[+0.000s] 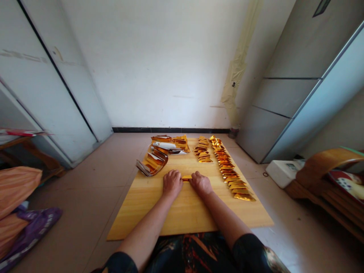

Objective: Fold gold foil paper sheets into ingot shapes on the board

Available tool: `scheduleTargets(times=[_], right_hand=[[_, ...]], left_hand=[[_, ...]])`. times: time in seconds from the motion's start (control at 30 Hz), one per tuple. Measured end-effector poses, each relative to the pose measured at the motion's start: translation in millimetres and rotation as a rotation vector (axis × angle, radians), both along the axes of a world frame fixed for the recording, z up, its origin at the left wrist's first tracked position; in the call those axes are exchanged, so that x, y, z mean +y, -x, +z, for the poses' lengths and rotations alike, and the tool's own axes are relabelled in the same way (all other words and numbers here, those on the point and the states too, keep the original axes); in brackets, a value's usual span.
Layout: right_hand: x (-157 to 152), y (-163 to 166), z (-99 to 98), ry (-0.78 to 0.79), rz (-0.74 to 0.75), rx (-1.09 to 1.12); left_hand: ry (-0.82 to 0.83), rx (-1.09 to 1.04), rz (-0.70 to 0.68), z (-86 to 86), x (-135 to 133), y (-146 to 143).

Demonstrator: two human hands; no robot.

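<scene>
Between my two hands a small piece of gold foil paper [186,178] lies low over the wooden board. My left hand [172,182] is closed on its left end, and my right hand [201,183] grips the right end. The fingers hide both ends of the paper. Beyond my left hand, loose gold paper sheets [153,163] lie curled in a stack. To the right of my right hand runs a long row of folded gold paper pieces [230,172], overlapping one another. A shorter row of folded gold pieces [202,149] lies farther back.
The wooden board [136,212] spans the space before my lap. On its far left lie more gold sheets [180,142] and a white roll-like item [164,145]. A grey refrigerator [273,113] and a wooden seat [327,182] stand right. Bags [25,216] lie left.
</scene>
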State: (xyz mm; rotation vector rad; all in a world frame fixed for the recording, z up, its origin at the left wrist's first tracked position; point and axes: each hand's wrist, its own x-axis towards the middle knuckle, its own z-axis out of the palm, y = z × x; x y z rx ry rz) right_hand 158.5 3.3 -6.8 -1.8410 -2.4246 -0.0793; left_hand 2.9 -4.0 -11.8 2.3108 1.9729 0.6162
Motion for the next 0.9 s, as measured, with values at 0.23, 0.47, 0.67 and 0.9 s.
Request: scheduleTargets(times=[0.23, 0.47, 0.67, 0.9], right_hand=[[2, 8, -0.9, 0.006, -0.080, 0.005], [3, 7, -3.4, 0.001, -0.045, -0.026], [3, 6, -4.8, 0.009, -0.036, -0.036], [4, 4, -10.5, -0.026, -0.035, -0.039]], left_hand=[[0.009, 0.011, -0.019, 2.9, 2, 0], [-0.076, 0.102, -0.097, 6.8, 3, -4], [-0.031, 0.095, -0.081, 8.9, 4, -6], [0.011, 0.091, 0.001, 4.1, 4, -9]])
